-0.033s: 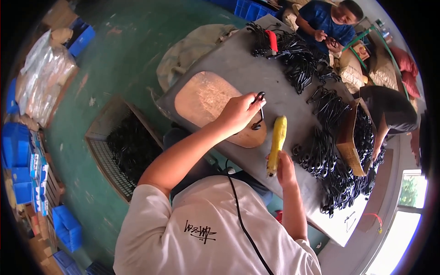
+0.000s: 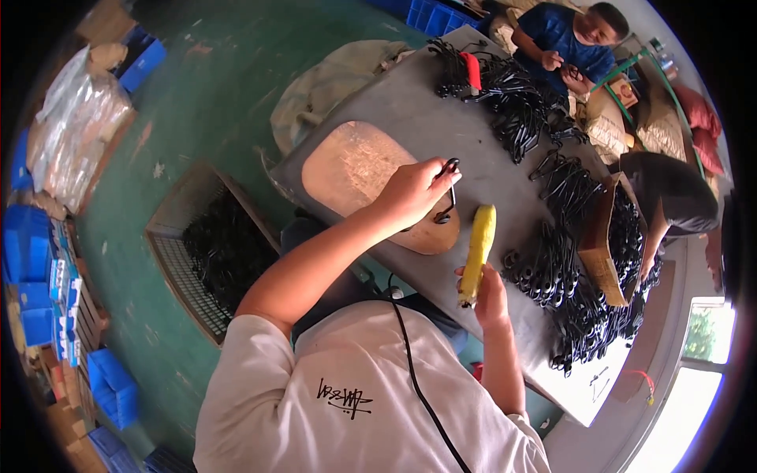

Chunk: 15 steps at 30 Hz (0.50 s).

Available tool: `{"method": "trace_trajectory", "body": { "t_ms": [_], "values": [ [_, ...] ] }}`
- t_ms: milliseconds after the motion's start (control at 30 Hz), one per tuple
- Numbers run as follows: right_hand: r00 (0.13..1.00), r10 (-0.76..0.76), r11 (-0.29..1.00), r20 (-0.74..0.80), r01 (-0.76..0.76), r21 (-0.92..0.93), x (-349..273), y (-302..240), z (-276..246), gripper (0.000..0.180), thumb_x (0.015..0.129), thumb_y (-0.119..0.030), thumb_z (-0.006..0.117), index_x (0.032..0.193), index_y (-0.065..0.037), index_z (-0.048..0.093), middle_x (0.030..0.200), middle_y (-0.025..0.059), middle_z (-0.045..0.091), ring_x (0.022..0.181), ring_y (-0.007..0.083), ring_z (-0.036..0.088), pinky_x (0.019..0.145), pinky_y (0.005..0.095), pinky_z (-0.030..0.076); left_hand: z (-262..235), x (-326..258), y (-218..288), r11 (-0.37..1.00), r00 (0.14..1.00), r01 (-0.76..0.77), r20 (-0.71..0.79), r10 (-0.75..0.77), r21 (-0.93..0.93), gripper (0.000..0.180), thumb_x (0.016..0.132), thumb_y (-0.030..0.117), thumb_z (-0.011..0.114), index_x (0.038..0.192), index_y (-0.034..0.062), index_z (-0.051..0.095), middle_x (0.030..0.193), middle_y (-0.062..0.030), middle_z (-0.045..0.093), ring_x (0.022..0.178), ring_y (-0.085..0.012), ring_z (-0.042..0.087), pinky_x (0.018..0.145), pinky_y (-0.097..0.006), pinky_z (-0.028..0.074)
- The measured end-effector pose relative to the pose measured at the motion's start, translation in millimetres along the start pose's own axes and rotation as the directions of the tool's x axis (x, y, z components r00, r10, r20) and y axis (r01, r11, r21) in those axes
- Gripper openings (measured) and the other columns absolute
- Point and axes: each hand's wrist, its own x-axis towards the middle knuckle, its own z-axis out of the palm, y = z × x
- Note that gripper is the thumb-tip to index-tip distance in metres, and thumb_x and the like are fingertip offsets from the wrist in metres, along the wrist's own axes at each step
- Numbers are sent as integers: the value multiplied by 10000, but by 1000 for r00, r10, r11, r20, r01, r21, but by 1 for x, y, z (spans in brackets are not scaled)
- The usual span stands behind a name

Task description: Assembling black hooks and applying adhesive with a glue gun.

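My left hand (image 2: 416, 193) is closed on a slim black part (image 2: 451, 189) with a ring-like lower end, held above an oval, light brown board (image 2: 347, 162) on the grey table. In my right hand (image 2: 490, 293) is a yellow-wrapped tool (image 2: 479, 248), its rounded end pointing away from me and a dark tip at the near end. The tool stands just right of the board, over the table (image 2: 509, 185). Right of it lie bundles of similar black parts (image 2: 544, 272); the fingers of my right hand are partly hidden behind the tool.
An open cardboard box (image 2: 603, 256) full of black parts stands on the right of the table. More black parts lie at the far end beside a red-handled object (image 2: 471, 71). A crate (image 2: 169, 256) of black parts sits on the floor at left. Another person (image 2: 564, 43) works across the table.
The right hand and yellow tool have shifted very slightly, tilting a little. My left hand keeps its hold on the black part in nearly the same place.
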Motion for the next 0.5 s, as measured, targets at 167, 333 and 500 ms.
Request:
{"method": "trace_trajectory", "body": {
  "t_ms": [167,333,500],
  "values": [
    [968,-228,896,-103,167,-412,-15,-6,20,466,992,-226,551,1411,-81,405,930,74,617,699,117,562,626,248,483,-6,11,4,973,992,-129,16,128,193,270,967,293,601,938,24,607,779,-170,656,724,-367,645,643,-462,495],
    [804,-592,621,55,499,-604,-35,-40,83,789,1000,-166,525,1597,-173,9,935,87,609,644,107,523,591,247,475,-7,9,-2,944,976,-201,-26,214,261,239,951,268,611,916,32,594,796,-165,646,745,-369,641,655,-469,501],
    [868,-477,250,138,285,-925,17,-10,56,805,972,-122,530,1591,-223,27,1106,277,662,854,433,686,727,487,539,-1,10,0,920,968,-233,-14,250,315,215,949,243,623,929,30,599,813,-157,651,756,-353,650,662,-456,505]
  ]
}}
